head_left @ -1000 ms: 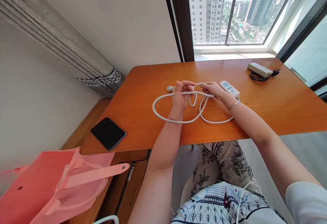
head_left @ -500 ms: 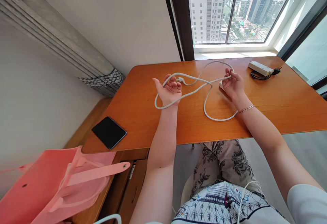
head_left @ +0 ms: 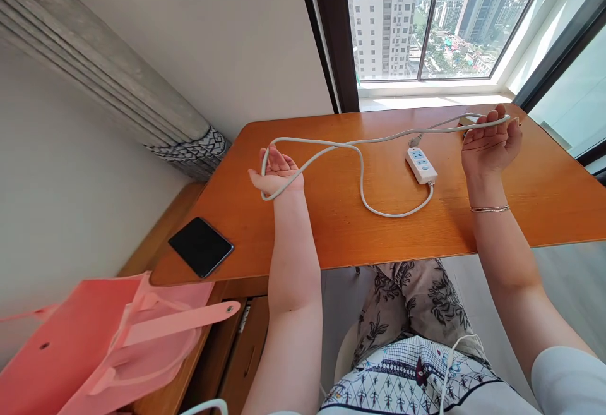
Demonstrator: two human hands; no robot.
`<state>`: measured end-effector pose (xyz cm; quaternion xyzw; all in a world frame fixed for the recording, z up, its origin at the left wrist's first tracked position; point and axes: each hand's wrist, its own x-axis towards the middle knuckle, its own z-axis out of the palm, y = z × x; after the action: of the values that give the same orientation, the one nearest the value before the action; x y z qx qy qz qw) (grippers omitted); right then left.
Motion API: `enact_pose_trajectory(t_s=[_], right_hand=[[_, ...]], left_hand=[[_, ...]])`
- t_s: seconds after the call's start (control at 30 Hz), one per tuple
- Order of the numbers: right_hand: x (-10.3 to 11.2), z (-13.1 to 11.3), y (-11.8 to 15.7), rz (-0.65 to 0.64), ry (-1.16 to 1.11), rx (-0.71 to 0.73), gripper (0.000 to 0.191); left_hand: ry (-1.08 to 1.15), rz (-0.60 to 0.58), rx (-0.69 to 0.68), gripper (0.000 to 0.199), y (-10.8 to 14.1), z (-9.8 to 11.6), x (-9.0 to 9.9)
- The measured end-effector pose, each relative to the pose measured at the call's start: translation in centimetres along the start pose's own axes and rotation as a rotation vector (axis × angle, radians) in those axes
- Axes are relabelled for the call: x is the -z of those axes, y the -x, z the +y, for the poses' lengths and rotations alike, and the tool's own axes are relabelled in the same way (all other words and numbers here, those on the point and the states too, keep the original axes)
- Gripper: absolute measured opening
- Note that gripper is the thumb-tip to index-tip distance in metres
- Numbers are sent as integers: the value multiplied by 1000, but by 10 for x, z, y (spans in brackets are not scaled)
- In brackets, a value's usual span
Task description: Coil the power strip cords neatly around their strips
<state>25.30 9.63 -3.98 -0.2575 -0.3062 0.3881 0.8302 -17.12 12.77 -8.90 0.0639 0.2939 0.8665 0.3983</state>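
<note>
The white cable (head_left: 379,140) is looped over the unclosed left hand (head_left: 280,174) and supported across the unclosed, palm-up right hand (head_left: 490,143). The power strip (head_left: 421,165) is positioned between both hands, nearer the right.

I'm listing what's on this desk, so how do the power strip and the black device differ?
The power strip is white with blue markings; the black device has a plain dark face.
The power strip is narrow and chunky, while the black device is broader and flat.
A white cord runs from the power strip; none shows on the black device.
Both lie on the desk, in neither hand.
</note>
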Motion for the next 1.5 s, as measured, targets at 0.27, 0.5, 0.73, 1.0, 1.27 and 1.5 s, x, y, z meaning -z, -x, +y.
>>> enact_pose_trajectory(t_s=[0.27,0.5,0.73,1.0,1.27,1.5], right_hand=[[21,27,10,-237,305,5,42],[18,36,48,-695,976,459,65],[45,35,54,-1226,1357,686,82],[67,25,42,-1504,1505,675,76],[106,-13,30,-1245,1865,732,60],[141,-44,20,-1188,1931,711,46]], left_hand=[[-37,157,-93,46,7,4,-3],[-267,12,-181,39,-32,-5,26],[-266,54,-77,30,-34,-5,28],[-264,99,12,26,-16,4,18],[-154,95,101,23,-14,4,17],[-166,108,115,20,-13,7,13]])
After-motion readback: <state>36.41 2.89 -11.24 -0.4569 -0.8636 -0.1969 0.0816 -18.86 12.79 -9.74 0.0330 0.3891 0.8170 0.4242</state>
